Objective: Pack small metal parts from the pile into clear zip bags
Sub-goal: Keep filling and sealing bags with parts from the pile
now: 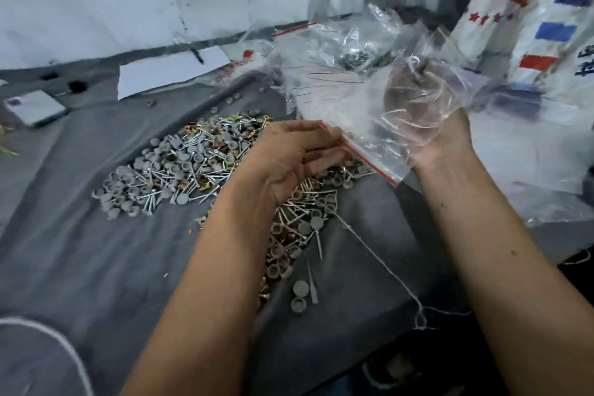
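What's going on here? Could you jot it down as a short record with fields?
Setting: grey cloth spread as the work surface
Parts: pile of screws, grey caps and brass-coloured bits
Bag in use: clear zip bag with a red strip along its mouth
Right hand: holds the bag up; seen through the plastic
Left hand: fingers at the bag's mouth, above the pile
Bag contents: none visible
Behind: more clear bags, one holding dark parts
Far left: phone lying flat
Far right: white printed sack
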The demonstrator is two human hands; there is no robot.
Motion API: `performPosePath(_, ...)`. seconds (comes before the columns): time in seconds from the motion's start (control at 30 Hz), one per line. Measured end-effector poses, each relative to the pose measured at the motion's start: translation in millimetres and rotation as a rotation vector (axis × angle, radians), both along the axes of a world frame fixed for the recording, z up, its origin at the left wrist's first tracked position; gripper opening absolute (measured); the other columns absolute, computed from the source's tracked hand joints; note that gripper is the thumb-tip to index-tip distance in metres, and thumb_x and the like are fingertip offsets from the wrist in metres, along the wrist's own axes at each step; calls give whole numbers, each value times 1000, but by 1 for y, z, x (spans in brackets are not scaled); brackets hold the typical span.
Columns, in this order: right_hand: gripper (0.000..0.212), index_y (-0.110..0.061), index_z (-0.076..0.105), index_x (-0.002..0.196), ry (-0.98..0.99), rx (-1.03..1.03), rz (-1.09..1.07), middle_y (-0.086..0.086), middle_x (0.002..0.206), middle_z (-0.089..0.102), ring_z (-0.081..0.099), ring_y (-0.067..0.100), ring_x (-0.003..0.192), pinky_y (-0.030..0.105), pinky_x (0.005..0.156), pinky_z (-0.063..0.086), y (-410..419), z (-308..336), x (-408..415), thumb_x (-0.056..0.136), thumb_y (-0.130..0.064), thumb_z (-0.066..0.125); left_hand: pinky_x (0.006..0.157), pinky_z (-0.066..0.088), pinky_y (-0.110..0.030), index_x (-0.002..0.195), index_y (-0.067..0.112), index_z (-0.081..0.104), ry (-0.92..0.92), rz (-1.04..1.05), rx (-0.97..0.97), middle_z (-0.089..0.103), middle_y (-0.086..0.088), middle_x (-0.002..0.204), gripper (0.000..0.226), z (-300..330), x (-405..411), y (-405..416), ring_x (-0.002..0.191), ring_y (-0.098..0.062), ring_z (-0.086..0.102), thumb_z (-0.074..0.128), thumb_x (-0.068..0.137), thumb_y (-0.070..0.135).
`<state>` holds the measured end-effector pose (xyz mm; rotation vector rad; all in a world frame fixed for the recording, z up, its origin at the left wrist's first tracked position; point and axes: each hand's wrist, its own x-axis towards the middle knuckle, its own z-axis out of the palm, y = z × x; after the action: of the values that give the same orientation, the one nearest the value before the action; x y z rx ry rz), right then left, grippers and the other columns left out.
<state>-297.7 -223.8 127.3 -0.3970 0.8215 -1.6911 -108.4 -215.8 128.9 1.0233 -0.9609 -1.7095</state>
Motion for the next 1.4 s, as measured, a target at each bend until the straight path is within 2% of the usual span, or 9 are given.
performPosePath(0.13, 29, -12, 59, 91, 6, -37, 122, 0, 78, 66, 65, 9, 67, 22, 65, 56, -15, 1, 49, 108, -11, 35, 60, 61, -22, 86, 3, 71, 40, 175, -49, 76, -11, 76, 12, 2, 59, 11, 62, -15, 72, 73, 75, -2)
performPosePath(0.27, 16, -6, 70, 108, 109, -71, 206, 23, 108, 74, 73, 31, 93, 44, 88, 60, -30, 4, 95, 103, -14, 58, 59, 58, -17, 83, 10, 74, -4, 341, -70, 75, -2, 74, 15, 5, 119, 20, 61, -10, 67, 65, 87, -2)
performPosePath(0.4, 13, -11, 64, 108, 523, -86, 167, 9, 95, 74, 69, 22, 80, 37, 67, 56, -39, -13, 131, 105, -21, 57, 56, 51, -18, 81, 15, 65, -89, 712, -157, 68, 3, 66, 18, 15, 174, 30, 57, -10, 61, 63, 94, 2)
performPosePath(0.47, 15, -11, 62, 114, 634, -122, 198, 9, 95, 73, 66, 18, 74, 32, 61, 55, -41, -23, 141, 106, -23, 56, 58, 50, -27, 82, 15, 65, -201, 979, -358, 65, 2, 67, 13, 23, 193, 31, 60, -14, 60, 68, 83, 3)
performPosePath(0.57, 22, -8, 67, 116, 744, -207, 296, 11, 95, 75, 67, 16, 72, 29, 58, 54, -41, -34, 149, 106, -24, 57, 60, 49, -29, 89, 16, 66, -681, 1249, -765, 62, 7, 74, 12, 31, 187, 21, 66, -7, 60, 62, 78, 15)
performPosePath(0.7, 27, -5, 72, 104, 808, -358, 448, 9, 86, 77, 71, 22, 68, 31, 52, 55, -34, -44, 153, 107, -25, 54, 66, 55, -32, 91, 17, 69, -1037, 963, -757, 68, 10, 75, 9, 4, 124, 7, 68, -10, 67, 63, 85, 15)
performPosePath(0.93, 5, -14, 70, 100, 957, -299, 454, 7, 81, 77, 74, 24, 67, 30, 47, 54, -36, -59, 149, 99, -19, 68, 64, 59, -28, 100, 22, 68, -755, 632, -511, 73, 8, 79, 14, -62, 101, -7, 72, -3, 70, 74, 88, 22)
performPosePath(1.1, 32, -17, 60, 115, 1107, -253, 423, -4, 87, 78, 75, 29, 72, 40, 59, 63, -37, -62, 149, 90, -19, 79, 69, 60, -26, 102, 14, 69, -729, 593, -525, 74, 0, 85, 21, -72, 108, -10, 79, -11, 72, 78, 84, 9)
performPosePath(1.4, 37, -19, 55, 119, 1076, -226, 378, 2, 88, 78, 75, 26, 71, 42, 65, 62, -35, -68, 151, 90, -19, 79, 81, 64, -42, 98, 4, 69, -641, 540, -466, 75, -11, 93, 20, -70, 109, -9, 87, -25, 76, 77, 83, -6)
